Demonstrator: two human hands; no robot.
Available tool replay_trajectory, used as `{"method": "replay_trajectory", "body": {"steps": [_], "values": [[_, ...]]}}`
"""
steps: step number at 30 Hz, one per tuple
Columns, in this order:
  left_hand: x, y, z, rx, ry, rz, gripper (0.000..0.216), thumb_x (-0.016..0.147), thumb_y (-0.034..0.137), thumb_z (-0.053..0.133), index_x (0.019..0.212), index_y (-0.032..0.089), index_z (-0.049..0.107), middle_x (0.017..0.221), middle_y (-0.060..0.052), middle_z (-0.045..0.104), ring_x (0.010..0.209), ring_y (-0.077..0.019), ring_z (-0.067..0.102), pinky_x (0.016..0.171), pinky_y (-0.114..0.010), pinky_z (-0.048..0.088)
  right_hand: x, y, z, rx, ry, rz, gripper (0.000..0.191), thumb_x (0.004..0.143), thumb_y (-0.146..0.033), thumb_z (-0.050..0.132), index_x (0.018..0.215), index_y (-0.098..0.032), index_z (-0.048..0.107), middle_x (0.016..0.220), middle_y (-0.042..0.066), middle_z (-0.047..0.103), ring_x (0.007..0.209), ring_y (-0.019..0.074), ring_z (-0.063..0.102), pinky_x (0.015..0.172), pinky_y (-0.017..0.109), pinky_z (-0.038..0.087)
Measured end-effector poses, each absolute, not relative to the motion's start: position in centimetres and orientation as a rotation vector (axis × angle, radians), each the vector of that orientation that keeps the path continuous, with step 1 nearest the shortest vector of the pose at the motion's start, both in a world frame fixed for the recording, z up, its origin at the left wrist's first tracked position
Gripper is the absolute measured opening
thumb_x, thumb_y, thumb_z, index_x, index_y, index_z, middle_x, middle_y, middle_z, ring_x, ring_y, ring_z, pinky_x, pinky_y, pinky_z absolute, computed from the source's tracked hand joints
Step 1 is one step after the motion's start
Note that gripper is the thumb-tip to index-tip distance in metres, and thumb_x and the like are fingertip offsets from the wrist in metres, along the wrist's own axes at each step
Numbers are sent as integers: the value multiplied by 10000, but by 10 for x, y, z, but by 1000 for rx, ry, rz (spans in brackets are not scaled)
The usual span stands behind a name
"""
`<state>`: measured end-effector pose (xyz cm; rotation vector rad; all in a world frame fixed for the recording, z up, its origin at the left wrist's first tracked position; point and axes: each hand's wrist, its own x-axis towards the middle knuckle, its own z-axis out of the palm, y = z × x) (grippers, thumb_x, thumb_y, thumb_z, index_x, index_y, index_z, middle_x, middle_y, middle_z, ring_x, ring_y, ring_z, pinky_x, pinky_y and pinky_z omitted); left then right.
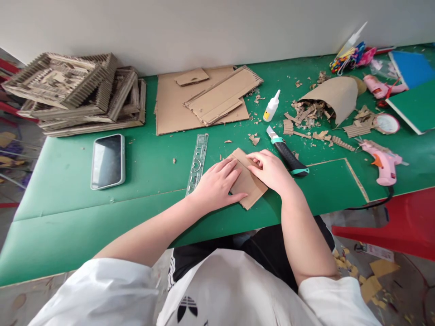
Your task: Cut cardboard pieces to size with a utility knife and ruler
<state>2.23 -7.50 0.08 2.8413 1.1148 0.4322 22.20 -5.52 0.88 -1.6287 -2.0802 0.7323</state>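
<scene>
A small piece of cardboard point(249, 185) lies tilted on the green table near its front edge, with a crease or strip across its upper part. My left hand point(222, 183) rests flat on its left side, fingers stretched out and thumb apart. At the upper right edge, my right hand point(268, 170) has its fingers curled and its thumb on the cardboard, gripping it; some fingertips are hidden. Left of my left hand lies a clear ruler point(198, 158), partly covered by that hand. A black and teal utility knife point(287, 154) with its blade out sits just beyond my right hand.
A phone point(108, 160) and stacked corrugated cardboard frames point(78, 90) are at left. Cardboard sheets point(166, 111) and a glue bottle point(271, 107) lie behind. Scraps spill from a curved cardboard piece point(335, 95). A pink glue gun point(382, 158) sits right, above a red stool point(401, 222).
</scene>
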Motion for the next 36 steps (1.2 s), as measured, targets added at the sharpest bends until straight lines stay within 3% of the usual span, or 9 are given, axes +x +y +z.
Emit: {"method": "replay_trajectory", "body": {"steps": [26, 36], "values": [[22, -77, 2, 2866, 1128, 405, 663, 827, 615, 473, 1186, 62, 542, 1296, -196, 534, 1270, -315, 445, 1072, -433, 376, 216, -55, 12, -1658, -2056, 682, 220, 793, -166, 596, 1005, -183, 653, 928, 64, 615, 758, 156, 580, 746, 312, 493], [23, -69, 3, 2856, 1094, 311, 605, 807, 632, 494, 1126, 121, 553, 1409, -163, 443, 1326, -318, 376, 1086, -468, 331, 220, -55, 13, -1581, -2063, 705, 206, 808, -158, 576, 979, -187, 687, 988, 63, 650, 754, 149, 600, 763, 310, 491]]}}
